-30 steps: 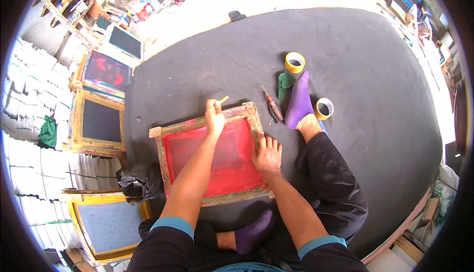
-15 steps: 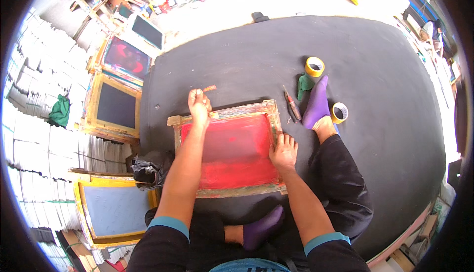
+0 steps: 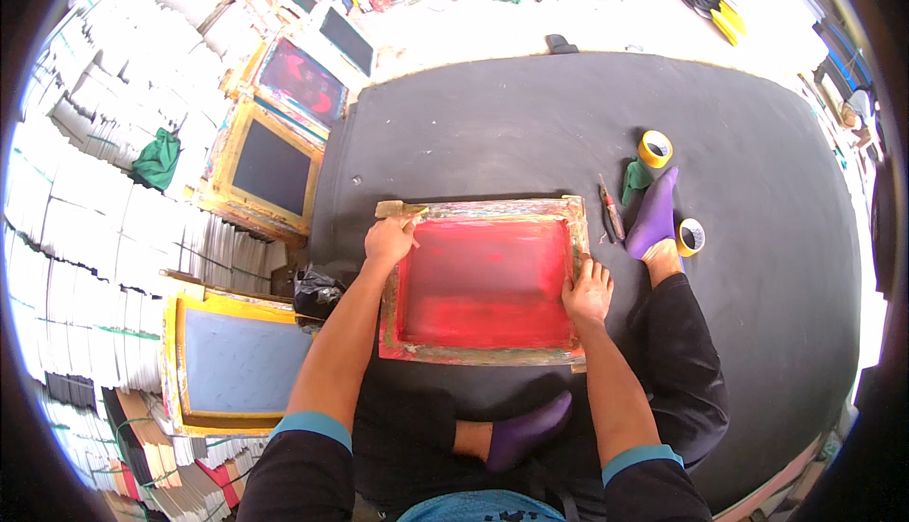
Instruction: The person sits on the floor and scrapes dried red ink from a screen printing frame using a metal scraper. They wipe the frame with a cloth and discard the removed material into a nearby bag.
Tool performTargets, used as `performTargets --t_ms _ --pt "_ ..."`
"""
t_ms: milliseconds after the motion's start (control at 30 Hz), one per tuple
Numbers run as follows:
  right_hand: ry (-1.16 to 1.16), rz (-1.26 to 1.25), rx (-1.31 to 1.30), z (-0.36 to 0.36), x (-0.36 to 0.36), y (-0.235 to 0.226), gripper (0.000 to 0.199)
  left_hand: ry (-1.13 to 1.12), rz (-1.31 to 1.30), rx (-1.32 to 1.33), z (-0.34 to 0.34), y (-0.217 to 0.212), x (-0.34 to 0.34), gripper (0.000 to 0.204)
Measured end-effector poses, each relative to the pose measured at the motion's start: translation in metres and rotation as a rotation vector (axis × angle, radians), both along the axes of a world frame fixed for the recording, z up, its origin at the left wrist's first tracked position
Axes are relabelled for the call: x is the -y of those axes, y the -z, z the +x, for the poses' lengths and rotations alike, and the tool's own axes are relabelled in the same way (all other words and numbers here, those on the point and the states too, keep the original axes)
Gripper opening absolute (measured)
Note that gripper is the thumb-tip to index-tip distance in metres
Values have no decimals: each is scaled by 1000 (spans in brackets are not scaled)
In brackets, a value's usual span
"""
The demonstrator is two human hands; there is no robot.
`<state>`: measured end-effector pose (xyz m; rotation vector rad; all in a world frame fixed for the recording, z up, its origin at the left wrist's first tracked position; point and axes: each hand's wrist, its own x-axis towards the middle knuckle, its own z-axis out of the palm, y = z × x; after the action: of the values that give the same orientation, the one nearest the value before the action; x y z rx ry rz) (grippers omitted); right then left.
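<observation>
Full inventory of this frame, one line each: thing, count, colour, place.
screen frame: 1, wood with red mesh, mat centre
mat: 1, black, floor
tape rolls: 2, yellow, right of frame
cloth: 1, green, by upper roll
hand tool: 1, reddish, right of frame
spare frames: several, wood and yellow, left
paper stacks: many, white, far left
left hand: frame's top-left corner
right hand: frame's right rail
feet: 2, purple socks

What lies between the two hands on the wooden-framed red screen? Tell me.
In the head view, only the screen's red mesh spans the stretch between the left hand, on the frame's top-left corner, and the right hand, on its right rail.
</observation>
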<state>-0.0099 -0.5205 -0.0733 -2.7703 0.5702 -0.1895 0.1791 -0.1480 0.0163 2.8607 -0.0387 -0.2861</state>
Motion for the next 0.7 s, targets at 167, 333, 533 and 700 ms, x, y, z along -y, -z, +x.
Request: performTargets --t_ms 167,333,533,700 --pt "7 21 17 1 -7 -6 65 -255 -797 172 -16 25 -21 33" --pt "10 -1 33 -1 -3 -7 63 -380 -1557 233 -11 29 -4 20" --pt "18 -45 -6 1 -9 -1 60 -649 -1842 278 -20 77 -17 32" --pt "-27 -78 -27 -3 -10 -10 57 -796 -1673 388 -41 90 -33 43"
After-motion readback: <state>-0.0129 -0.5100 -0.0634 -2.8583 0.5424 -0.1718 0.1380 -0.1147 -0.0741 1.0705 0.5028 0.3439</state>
